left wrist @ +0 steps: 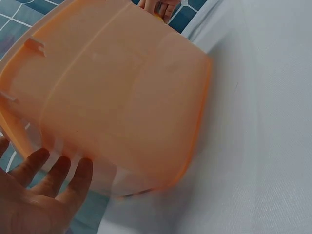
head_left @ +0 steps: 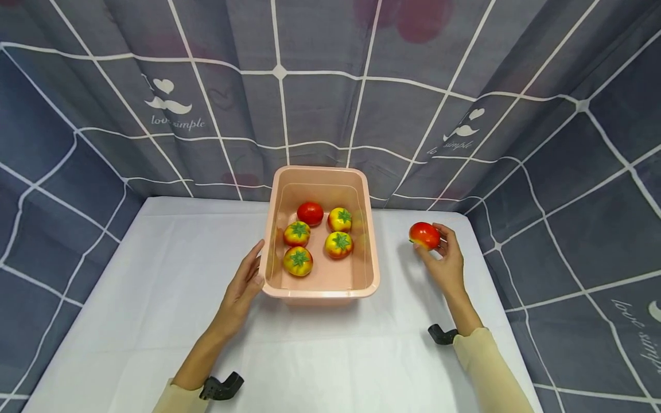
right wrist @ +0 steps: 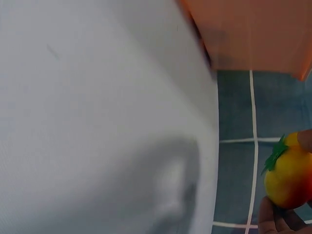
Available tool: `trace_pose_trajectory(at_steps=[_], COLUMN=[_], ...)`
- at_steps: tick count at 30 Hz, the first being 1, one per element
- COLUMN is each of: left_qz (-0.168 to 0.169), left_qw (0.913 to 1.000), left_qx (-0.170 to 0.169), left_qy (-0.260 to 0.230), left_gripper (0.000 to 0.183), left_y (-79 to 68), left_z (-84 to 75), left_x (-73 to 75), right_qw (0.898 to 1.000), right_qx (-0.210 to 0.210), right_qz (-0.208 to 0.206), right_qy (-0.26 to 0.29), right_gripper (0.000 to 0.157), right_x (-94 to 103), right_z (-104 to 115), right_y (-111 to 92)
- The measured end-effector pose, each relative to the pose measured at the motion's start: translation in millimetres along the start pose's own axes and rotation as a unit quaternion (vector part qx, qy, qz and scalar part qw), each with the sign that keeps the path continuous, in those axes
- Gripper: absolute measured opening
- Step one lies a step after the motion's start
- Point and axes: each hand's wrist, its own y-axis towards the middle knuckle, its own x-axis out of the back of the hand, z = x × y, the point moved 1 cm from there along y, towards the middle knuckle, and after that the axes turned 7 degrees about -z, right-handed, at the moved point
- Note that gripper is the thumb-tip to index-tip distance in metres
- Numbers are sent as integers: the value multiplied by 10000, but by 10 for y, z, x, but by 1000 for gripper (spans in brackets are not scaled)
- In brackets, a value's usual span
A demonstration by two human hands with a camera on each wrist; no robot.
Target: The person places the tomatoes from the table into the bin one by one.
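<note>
In the head view a pink plastic bin [head_left: 320,287] holds several red-and-yellow tomatoes, most with green leafy tops; one tomato [head_left: 310,213] shows only its red side. My left hand [head_left: 240,292] rests against the bin's left wall, its extended fingertips [left wrist: 83,168] touching the plastic in the left wrist view. To the right of the bin, my right hand [head_left: 443,261] pinches another tomato [head_left: 423,234] between thumb and fingers, above the table. The right wrist view shows that tomato's yellow side and green leaves tilted to the left, with the hand partly cut off.
A white cloth covers the table [head_left: 170,275]. Grey-blue curtains [head_left: 320,109] with white grid lines stand behind it and on both sides. Each wrist wears a black camera mount [head_left: 222,387].
</note>
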Motion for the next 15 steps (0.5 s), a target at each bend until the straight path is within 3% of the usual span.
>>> trace_pose_trajectory(at_steps=[8, 15], left_qz=[3, 30], left_qw=[10000, 10000], left_qx=[-44, -5], left_qy=[9, -4], left_gripper=[65, 66], left_y=[-2, 6], left_z=[-14, 2], left_x=[6, -3], right_qw=[9988, 9982], right_qx=[55, 77], right_qz=[343, 328], right_qy=[350, 492], right_gripper=[70, 71], right_x=[-43, -70], right_z=[167, 242], right_y=[-181, -227])
